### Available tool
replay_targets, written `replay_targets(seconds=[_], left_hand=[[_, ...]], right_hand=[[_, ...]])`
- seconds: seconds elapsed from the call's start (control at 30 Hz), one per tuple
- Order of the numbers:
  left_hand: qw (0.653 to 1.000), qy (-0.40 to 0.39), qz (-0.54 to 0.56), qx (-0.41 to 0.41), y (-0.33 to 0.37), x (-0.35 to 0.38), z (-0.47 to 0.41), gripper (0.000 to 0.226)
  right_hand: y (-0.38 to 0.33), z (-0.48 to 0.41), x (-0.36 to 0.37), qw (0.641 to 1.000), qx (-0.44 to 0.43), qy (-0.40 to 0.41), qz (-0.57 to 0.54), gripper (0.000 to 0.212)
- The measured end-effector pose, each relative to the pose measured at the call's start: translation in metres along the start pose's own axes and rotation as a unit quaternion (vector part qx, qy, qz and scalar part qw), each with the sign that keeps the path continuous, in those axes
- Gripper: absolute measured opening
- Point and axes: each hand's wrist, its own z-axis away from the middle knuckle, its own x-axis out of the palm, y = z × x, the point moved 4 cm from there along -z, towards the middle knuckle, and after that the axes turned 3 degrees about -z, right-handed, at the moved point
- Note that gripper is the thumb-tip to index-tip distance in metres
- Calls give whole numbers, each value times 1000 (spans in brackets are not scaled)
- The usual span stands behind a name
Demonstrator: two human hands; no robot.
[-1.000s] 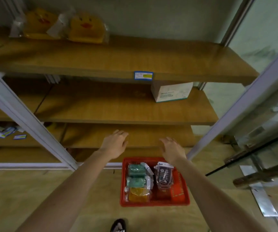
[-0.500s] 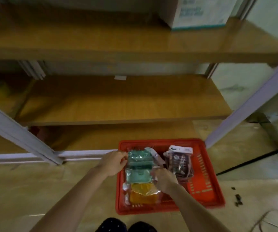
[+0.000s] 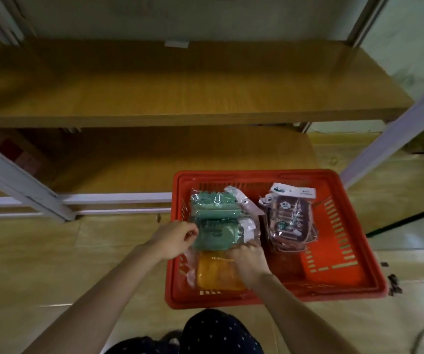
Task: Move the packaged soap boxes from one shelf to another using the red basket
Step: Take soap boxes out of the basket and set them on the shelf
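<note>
A red basket [image 3: 338, 284] stands on the floor in front of the wooden shelves. Inside lie packaged soap boxes in clear wrap: two green ones, the nearer green box [image 3: 216, 233] and a farther green box [image 3: 213, 203], an orange box [image 3: 216, 274] nearest me, and a stack of brown boxes [image 3: 290, 221] on the right. My left hand [image 3: 175, 238] pinches the left edge of the nearer green box. My right hand [image 3: 249, 259] grips its right edge, fingers curled over the wrap, partly covering the orange box.
The lower wooden shelf [image 3: 180, 159] and the shelf above it [image 3: 180, 85] are bare in front of me. White metal uprights [image 3: 21, 185] frame the shelving left and right. My knees in dark dotted fabric [image 3: 205, 335] are at the bottom edge.
I have crouched lower and the view came closer to the basket. Both hands dropped from in front of the shelf into the basket and closed on the nearer green box.
</note>
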Motion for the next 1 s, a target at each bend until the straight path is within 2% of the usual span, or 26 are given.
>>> replay_targets(seconds=[0.1, 0.23, 0.4, 0.47, 0.57, 0.7, 0.87, 1.0], left_hand=[[1000, -10, -2, -12, 5, 5, 0, 21], [999, -38, -15, 16, 23, 19, -11, 23], [992, -107, -57, 17, 33, 60, -33, 24], [987, -148, -69, 4, 33, 77, -38, 32], [976, -197, -97, -11, 24, 105, -48, 40], [974, -175, -140, -3, 26, 117, -54, 45], [967, -131, -208, 68, 42, 112, -54, 52], [961, -125, -216, 121, 48, 108, -51, 81]], right_hand=[[26, 18, -20, 996, 18, 56, -71, 21], [74, 50, -61, 963, 67, 222, -139, 15], [124, 77, -81, 940, 94, 297, -139, 16], [140, 88, -83, 935, 106, 311, -136, 9], [158, 101, -77, 926, 139, 316, -150, 11], [171, 112, -62, 928, 171, 290, -160, 12], [172, 121, -55, 927, 173, 290, -161, 10], [172, 125, -55, 926, 179, 298, -149, 10]])
